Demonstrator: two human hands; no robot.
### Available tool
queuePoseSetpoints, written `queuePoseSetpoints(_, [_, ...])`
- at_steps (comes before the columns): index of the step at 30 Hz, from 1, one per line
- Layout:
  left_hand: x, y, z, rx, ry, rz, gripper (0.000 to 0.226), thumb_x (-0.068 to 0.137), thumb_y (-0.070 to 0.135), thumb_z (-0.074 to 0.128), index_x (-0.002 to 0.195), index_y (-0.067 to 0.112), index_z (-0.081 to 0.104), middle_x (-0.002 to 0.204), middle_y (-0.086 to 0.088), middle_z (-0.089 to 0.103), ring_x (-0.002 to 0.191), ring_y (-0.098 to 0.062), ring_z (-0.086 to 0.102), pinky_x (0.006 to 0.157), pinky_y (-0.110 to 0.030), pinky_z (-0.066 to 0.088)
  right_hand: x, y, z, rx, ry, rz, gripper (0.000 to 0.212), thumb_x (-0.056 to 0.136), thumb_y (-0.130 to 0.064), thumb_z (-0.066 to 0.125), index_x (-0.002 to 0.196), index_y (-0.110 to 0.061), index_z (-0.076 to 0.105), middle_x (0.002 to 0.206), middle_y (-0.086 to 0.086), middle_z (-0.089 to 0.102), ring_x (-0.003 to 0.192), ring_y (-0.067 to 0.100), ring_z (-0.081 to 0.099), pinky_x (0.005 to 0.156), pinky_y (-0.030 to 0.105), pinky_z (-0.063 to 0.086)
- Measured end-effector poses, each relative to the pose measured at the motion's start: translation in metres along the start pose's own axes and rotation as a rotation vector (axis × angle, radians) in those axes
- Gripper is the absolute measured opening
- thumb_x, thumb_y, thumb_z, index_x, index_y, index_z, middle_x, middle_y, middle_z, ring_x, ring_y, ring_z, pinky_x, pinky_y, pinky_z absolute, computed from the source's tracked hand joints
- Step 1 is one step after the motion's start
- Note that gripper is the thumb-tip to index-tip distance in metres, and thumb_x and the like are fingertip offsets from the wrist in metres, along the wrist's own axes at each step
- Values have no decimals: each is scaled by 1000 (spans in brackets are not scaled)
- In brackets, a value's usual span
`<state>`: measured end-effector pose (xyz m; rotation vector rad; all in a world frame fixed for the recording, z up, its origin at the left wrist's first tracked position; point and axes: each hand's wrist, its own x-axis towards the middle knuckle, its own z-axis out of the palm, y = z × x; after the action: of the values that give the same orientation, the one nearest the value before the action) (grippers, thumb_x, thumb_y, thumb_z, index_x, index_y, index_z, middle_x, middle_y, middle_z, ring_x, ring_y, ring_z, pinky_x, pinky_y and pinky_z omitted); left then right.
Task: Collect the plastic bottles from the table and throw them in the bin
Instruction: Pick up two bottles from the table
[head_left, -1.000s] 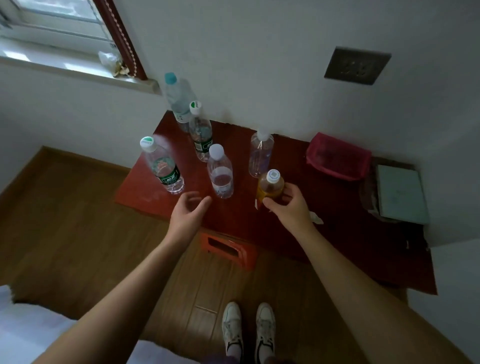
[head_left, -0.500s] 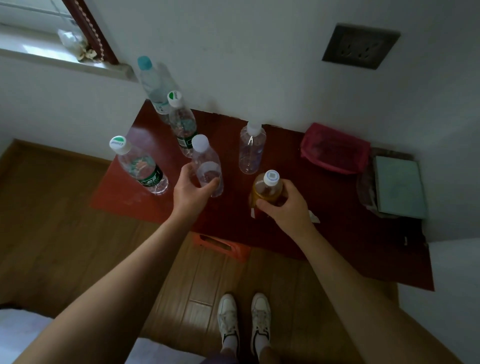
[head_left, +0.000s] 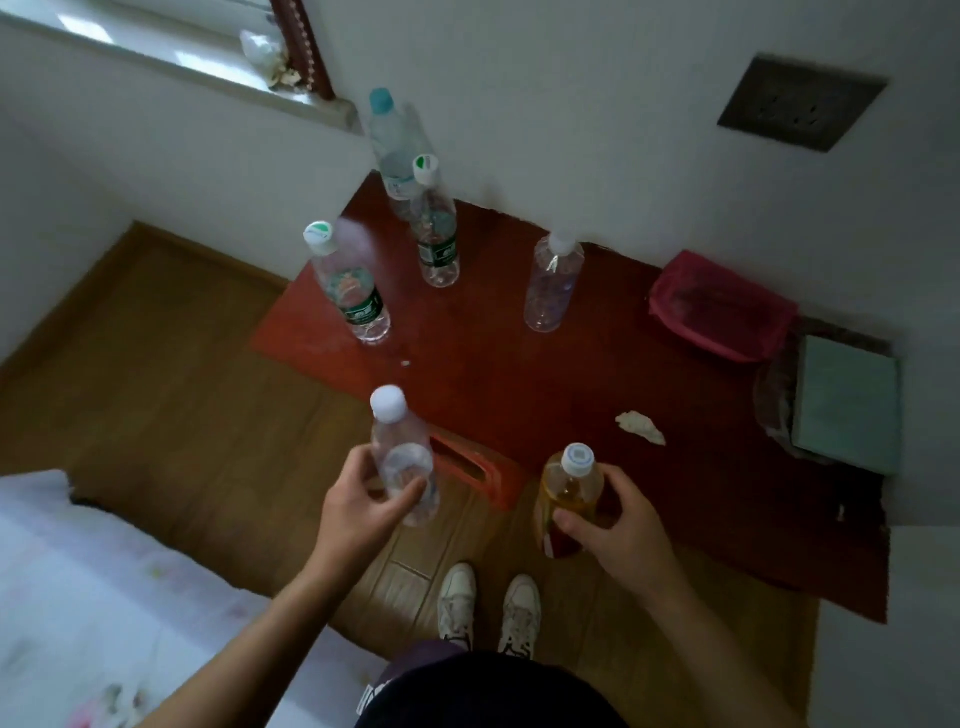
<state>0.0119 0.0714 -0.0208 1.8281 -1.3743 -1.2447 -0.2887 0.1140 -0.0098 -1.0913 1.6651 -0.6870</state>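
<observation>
My left hand (head_left: 358, 506) grips a clear bottle with a white cap (head_left: 402, 454), held off the red table (head_left: 493, 374) above the floor. My right hand (head_left: 621, 525) holds a yellow-orange bottle with a white cap (head_left: 569, 491) near the table's front edge. Several bottles stand on the table: a green-labelled one (head_left: 350, 288) at the left edge, a second green-labelled one (head_left: 436, 234) behind it, a blue-capped one (head_left: 395, 145) against the wall, and a clear one (head_left: 553, 283) in the middle. No bin shows.
A red pouch (head_left: 722, 306) and a pale green book (head_left: 844, 410) lie at the table's right. A crumpled paper scrap (head_left: 640, 427) sits on the table. An orange stool (head_left: 475, 470) stands under the front edge. A white bed (head_left: 104, 597) is at the left.
Both hands have lifted their bottles off the table and drawn them back towards me. The view has pulled back and tilted down.
</observation>
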Motion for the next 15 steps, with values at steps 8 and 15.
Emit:
queuePoseSetpoints(8, [-133, -80, -52, -70, 442, -290, 40, 78, 36, 85, 108, 27, 61, 105, 12, 71, 101, -5, 67, 86, -41, 60, -3, -17, 76, -128, -351, -87, 61, 72, -39, 84, 126, -38, 56, 119, -20, 60, 111, -2, 53, 89, 25, 44])
queuePoseSetpoints(15, [-235, -119, -74, -182, 822, -474, 51, 81, 37, 81, 125, 28, 57, 119, 13, 60, 110, -9, 60, 83, -27, 51, -13, -80, 166, -265, -664, -237, 43, 73, -34, 86, 102, -47, 58, 97, -22, 68, 95, -19, 58, 78, 14, 42])
